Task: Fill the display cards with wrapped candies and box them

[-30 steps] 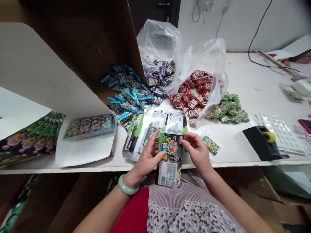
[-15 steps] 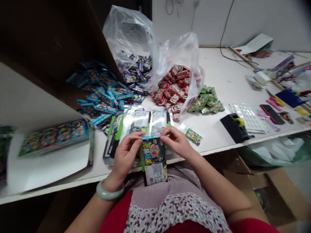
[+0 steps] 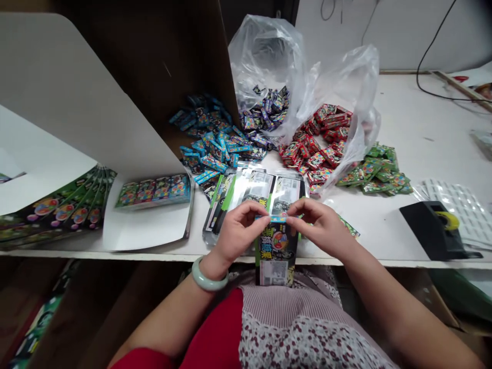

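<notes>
My left hand (image 3: 238, 233) and my right hand (image 3: 321, 228) pinch the two upper corners of a small dark printed box (image 3: 275, 251), held upright over my lap at the table's front edge. Its top edge shows a blue strip between my fingertips. Just behind it lies a stack of flat printed box blanks (image 3: 253, 192). Beyond are heaps of small candy packets: blue (image 3: 209, 143), purple in a clear bag (image 3: 265, 115), red in a second bag (image 3: 319, 141) and green (image 3: 374, 171).
A large brown carton (image 3: 146, 66) with white flaps stands at the left, with a packed row of packets (image 3: 154, 190) on one flap. A black tape dispenser (image 3: 434, 228) and a white blister sheet (image 3: 459, 207) sit at the right. A black cable (image 3: 434, 51) crosses the far table.
Both hands have moved from the box's sides up to its top corners, now pinching the blue top edge. The view swung right, then back left.
</notes>
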A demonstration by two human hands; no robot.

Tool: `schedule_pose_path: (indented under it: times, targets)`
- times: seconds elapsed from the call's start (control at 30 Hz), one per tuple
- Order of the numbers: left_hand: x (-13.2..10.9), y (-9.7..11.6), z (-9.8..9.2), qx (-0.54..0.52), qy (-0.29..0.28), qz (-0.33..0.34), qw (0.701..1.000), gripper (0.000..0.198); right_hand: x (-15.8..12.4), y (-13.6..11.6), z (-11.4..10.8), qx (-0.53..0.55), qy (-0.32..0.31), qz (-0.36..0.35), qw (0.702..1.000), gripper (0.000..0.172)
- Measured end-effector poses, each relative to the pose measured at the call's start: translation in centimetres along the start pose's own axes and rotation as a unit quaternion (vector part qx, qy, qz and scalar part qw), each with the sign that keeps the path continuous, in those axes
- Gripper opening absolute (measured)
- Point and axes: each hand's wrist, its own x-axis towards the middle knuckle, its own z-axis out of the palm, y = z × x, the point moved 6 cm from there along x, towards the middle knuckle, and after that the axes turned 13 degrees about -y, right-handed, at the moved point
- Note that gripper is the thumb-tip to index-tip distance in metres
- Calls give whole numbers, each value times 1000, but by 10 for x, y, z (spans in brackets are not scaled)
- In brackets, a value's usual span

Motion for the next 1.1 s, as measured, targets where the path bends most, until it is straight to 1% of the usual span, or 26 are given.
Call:
schedule_pose_path:
  times: [0.1,0.17,0.27,0.33,0.4,0.47,0.53,0.6,0.67,0.73,0.77,0.8,0.83,0.87,0.9,0.93,0.97,1.03,1.1]
  targets:
    - [4,-4,-1,-15,1,-36,999,7,6,-2,3,24,-26,26,999,9]
    - [4,-4,-1,-22,-17,-23,999,8,6,-4,2,11,-40,23,999,10]
    - [-1,-2,-2,-15,-72,24,997,10,1,-8,0,-38,-58,-19,997,14]
    - [-8,-4,-3,1,-108,46,993,8,-5,-10,1,-77,-60,-70,993,10]
    - [-14,-7,-3,15,-130,60,990,5,-11,-9,3,-108,-43,-118,986,4]
    - [-18,-12,-3,21,-124,58,990,9,-15,-6,8,-124,-5,-143,982,1]
    - [-19,-17,-3,23,-96,45,994,14,-18,-4,14,-123,34,-146,981,3]
    - [-17,-18,0,30,-86,47,995,13,-20,-2,19,-106,65,-139,982,3]
    - [-13,-17,2,42,-92,60,993,9,-22,3,17,-62,64,-122,988,6]
    - [-10,-16,0,56,-84,57,993,5,-24,18,2,7,48,-82,995,16]
    - [-9,-18,-3,63,-72,46,994,5,-27,31,-13,33,59,-49,997,21]
    - [-8,-20,-6,69,-60,33,995,4,-33,48,-33,36,91,-3,995,25]
    - [-7,-23,-8,72,-50,21,996,4,-41,66,-57,16,140,55,988,26]
    - [-6,-25,-10,71,-41,14,997,4,-51,84,-82,-21,198,114,973,25]
    - [-5,-28,-11,70,-35,8,997,4,-62,102,-105,-70,243,178,951,23]
    - [-4,-30,-11,69,-30,5,997,4,-70,117,-122,-102,264,221,933,19]
    - [-2,-32,-10,72,-27,6,997,5,-76,131,-135,-126,272,254,920,16]
    - [1,-32,-7,88,-27,10,996,6,-78,153,-146,-140,264,284,911,8]
    - [4,-31,-2,111,-34,16,993,6,-73,167,-145,-143,258,301,907,4]
